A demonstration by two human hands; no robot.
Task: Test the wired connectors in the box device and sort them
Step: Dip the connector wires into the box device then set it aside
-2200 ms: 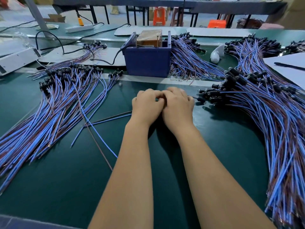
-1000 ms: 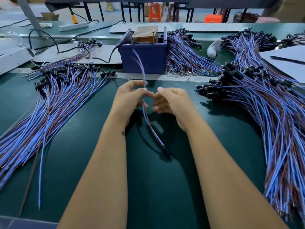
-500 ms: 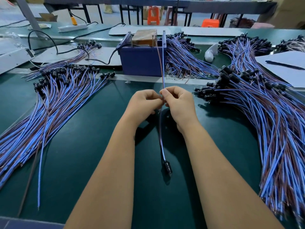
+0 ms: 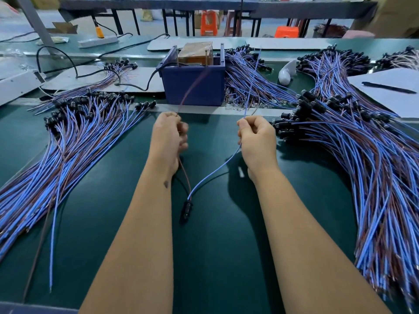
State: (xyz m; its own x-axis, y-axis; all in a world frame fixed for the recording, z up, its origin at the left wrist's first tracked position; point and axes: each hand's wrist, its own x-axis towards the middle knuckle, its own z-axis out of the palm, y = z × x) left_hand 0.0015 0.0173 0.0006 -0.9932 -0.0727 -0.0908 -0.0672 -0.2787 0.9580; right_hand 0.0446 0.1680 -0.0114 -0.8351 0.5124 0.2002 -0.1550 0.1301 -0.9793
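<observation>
With the two leads of one wired connector (image 4: 186, 208) split apart, I hold the brown lead (image 4: 184, 175) pinched in my left hand (image 4: 169, 141) and the blue lead (image 4: 215, 172) pinched in my right hand (image 4: 257, 141), fingers of both hands curled round the wires. Holding them well apart keeps the free ends separate, so that, as I judge it, each can meet its own contact on the blue box device (image 4: 195, 86) just beyond my hands. Those ends rise toward the box but look short of it; whether they touch anything there I cannot tell. The black connector body hangs low between my forearms, at or just above the green bench (image 4: 215, 257), where I could watch it during the test. A pile of connectors (image 4: 74, 137) fans out on my left and a larger pile (image 4: 362, 155) on my right; I take one for untested and one for sorted stock, though which is which I cannot tell.
</observation>
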